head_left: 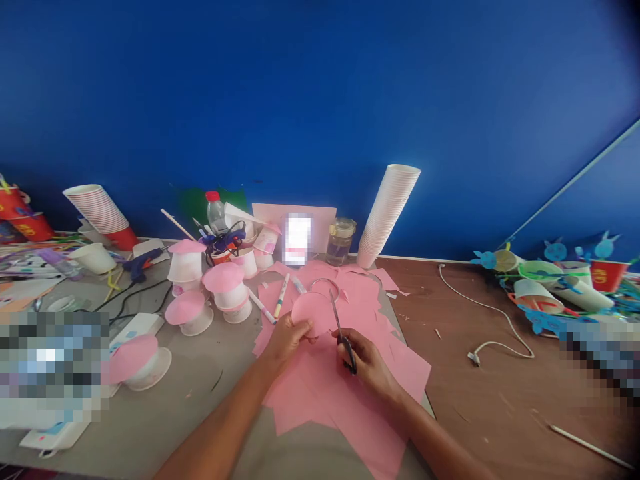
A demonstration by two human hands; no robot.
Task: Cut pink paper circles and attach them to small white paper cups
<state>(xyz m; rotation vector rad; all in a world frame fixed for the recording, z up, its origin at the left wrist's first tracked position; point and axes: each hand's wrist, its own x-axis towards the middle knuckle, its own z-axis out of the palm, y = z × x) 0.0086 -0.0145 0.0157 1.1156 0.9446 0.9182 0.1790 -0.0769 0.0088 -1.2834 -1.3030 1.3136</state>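
Observation:
My left hand pinches the lower edge of a round pink paper piece between thumb and fingers. Just to its right, my right hand is closed round the dark handles of a pair of scissors. The blades point up and away, close beside the paper's right edge; whether they touch it I cannot tell. Beneath both hands lie overlapping pink paper sheets with cut edges. A ring-shaped object rests on the sheets beyond the blades, and markers lie to the left.
Paper cups with pink tops stand to the left, near a glue gun and a power strip. A tall leaning cup stack, a jar and a bright phone screen are at the back. A white cable lies right.

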